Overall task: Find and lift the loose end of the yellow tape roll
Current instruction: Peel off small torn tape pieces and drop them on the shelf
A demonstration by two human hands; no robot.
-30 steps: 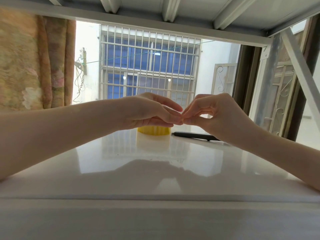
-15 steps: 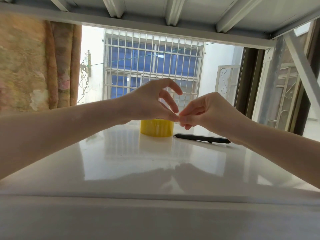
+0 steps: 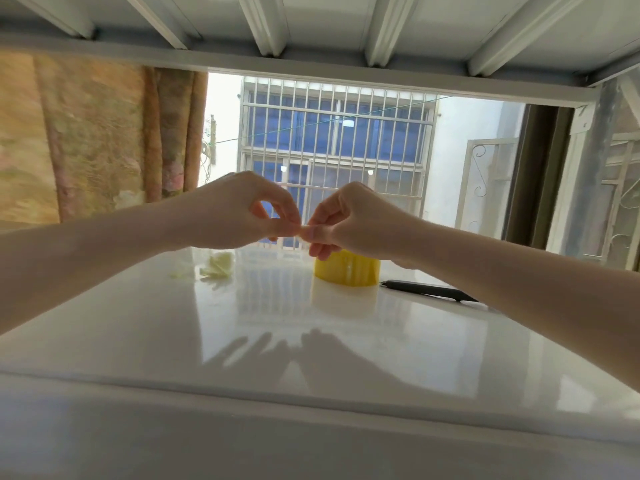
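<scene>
1. The yellow tape roll [image 3: 347, 270] stands on the glossy white worktop [image 3: 311, 341], toward its far side, in front of a barred window [image 3: 332, 157].
2. Both hands are raised above the worktop, clear of the roll, and meet fingertip to fingertip just above and in front of it.
3. The left hand [image 3: 235, 211] has thumb and forefinger pinched together in a small ring, the other fingers curled behind.
4. The right hand [image 3: 349, 220] also pinches with thumb and forefinger, its remaining fingers curled under; its lower fingers overlap the roll's top left edge in the view.
5. Whether anything is held in the pinches cannot be told; something small and pale may sit where the fingertips meet, but it is too blurred to name.
6. A black pen [image 3: 429, 290] lies flat on the worktop just to the right of the roll, partly hidden by the right forearm.
7. A crumpled pale yellow scrap [image 3: 218, 266] rests on the worktop well left of the roll, beneath the left wrist.
8. A patterned curtain [image 3: 97, 140] hangs at the left of the window.
</scene>
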